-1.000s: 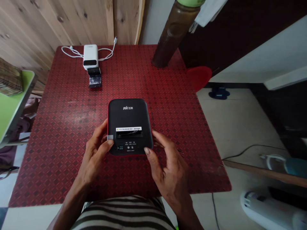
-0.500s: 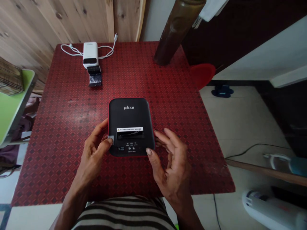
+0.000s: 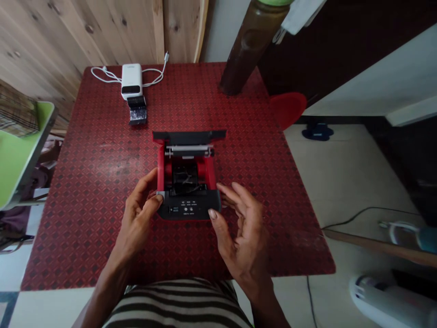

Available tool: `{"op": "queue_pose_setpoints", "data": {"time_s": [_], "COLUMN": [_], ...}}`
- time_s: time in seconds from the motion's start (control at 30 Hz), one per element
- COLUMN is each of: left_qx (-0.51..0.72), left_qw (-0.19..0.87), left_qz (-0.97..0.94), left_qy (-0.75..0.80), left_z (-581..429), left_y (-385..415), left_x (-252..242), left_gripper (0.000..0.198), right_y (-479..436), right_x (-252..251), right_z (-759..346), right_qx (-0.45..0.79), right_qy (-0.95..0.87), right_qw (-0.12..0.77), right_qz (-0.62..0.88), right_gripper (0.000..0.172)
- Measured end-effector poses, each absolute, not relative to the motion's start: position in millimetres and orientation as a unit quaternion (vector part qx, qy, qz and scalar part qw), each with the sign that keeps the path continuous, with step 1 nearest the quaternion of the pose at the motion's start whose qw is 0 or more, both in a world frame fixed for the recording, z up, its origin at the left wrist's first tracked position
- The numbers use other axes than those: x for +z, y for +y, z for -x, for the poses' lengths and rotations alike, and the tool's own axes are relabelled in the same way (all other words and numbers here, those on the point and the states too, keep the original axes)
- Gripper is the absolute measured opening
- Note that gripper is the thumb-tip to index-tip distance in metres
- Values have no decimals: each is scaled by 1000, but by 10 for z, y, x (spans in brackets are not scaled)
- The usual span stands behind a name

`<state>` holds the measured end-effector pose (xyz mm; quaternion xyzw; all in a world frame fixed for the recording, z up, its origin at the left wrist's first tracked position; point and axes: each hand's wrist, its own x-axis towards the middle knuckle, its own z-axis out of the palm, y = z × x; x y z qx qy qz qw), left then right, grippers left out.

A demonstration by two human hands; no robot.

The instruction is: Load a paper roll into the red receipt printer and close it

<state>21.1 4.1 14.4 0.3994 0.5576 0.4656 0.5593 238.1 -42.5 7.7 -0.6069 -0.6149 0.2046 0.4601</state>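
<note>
The left hand point(image 3: 137, 216) pinches the left side of the open printer point(image 3: 202, 204), between the middle and front edge of the worktop point(image 3: 266, 150). Its raised lid point(image 3: 189, 136) could fall if bumped. The right hand point(image 3: 244, 237) is loosely spread by the printer's right front corner.

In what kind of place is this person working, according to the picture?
Perhaps a small shop or home: what looks like a receipt printer is open over a red patterned table, and dark blue slippers lie on the floor.
</note>
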Motion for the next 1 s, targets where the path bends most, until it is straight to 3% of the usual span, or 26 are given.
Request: {"op": "queue_pose_setpoints", "data": {"time_s": [0.13,0.3,0.4,0.53,0.6,0.87,1.0], "left_qx": [481,479,480,484,484,490,485], "left_qw": [566,536,521,512,514,530,529], "left_qz": [-405,-442,-461,-475,-476,-457,-461], "left_qy": [533,537,535,527,525,520,522], "left_z": [-186,-181,-182,-177,-181,-210,-213], "left_y": [5,11,12,-10,-17,-11,-18], "left_x": [66,71,73,31,17,45,38], "left_gripper": [62,61,60,58,59,60,61], "right_y": [-358,-20,313,698,802,959,951], "right_x": [207,566,686,761,813,945,914], "right_z": [-2457,-2534,-2419,-2133,-2008,-1894,-1938], "right_qx": [193,112,93,141,146,142,114], "right_qy": [-635,-738,-819,-859,-858,-862,-872], "right_qw": [446,403,303,68,-3,-98,-69], "right_qz": [600,529,478,488,493,477,470], "right_gripper": [53,23,28,27,27,41,34]}}
